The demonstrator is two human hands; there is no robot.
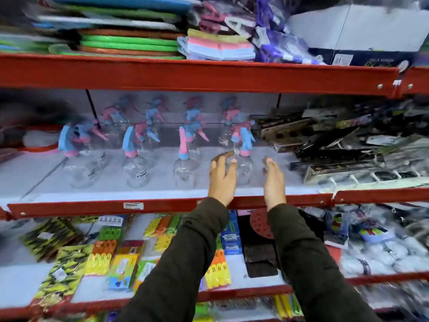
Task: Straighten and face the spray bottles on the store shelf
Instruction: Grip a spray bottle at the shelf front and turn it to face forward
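Observation:
Several clear spray bottles with pink and blue trigger heads stand in two rows on the white middle shelf (116, 189). The front row runs from a bottle at the left (80, 156) to the rightmost bottle (243, 156). My left hand (222, 177) is open, its fingers apart and curled at that bottle's left side. My right hand (274, 182) is open, held edge-on a little to the bottle's right, apart from it. Whether my left fingertips touch the bottle I cannot tell. The back-row bottles (192, 112) are blurred.
Dark flat packages (336, 145) lie piled on the shelf right of the bottles. A red shelf beam (185, 75) hangs above, with foam mats and sponges on top. The lower shelf (116, 252) holds coloured packs of pegs and a dark mat.

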